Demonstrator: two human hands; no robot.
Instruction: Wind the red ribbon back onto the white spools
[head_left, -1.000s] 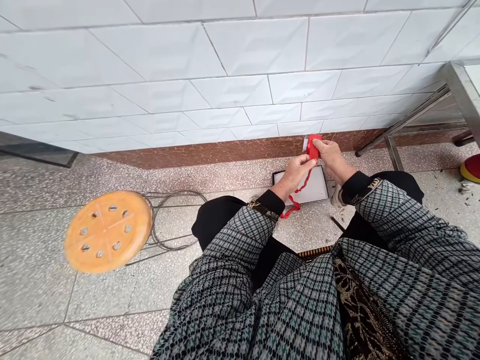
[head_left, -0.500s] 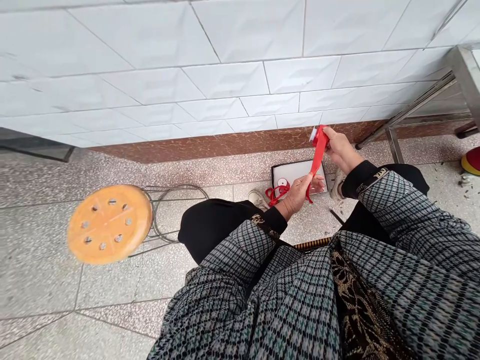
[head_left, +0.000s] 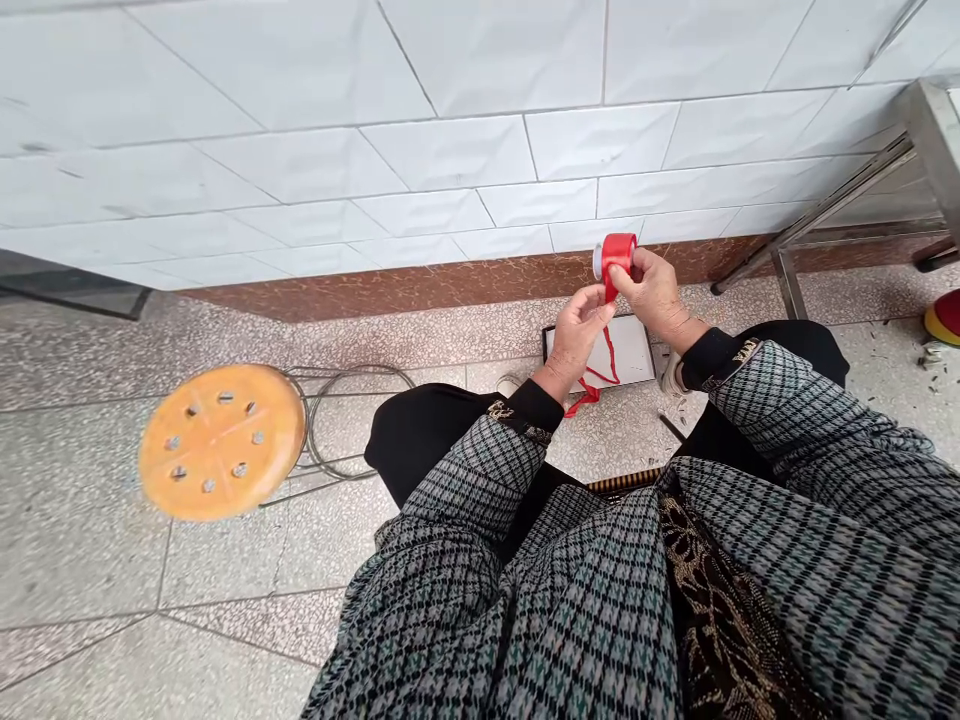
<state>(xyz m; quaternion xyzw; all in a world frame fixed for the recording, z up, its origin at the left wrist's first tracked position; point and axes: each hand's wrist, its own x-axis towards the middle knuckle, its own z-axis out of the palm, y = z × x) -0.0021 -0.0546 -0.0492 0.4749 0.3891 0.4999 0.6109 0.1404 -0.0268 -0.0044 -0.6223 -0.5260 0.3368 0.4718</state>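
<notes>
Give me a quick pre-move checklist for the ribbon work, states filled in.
1. Roll of red ribbon held: ok, in the right hand.
2. Left hand at the strip below the roll: ok.
3. Left fingers' pinch firm: cannot tell.
4. Trailing ribbon smooth: not ok, twisted and bunched near the tray's near edge.
5. Orange stool clear of both hands: ok, off to the left.
6. Ribbon's loose end located: cannot tell.
</notes>
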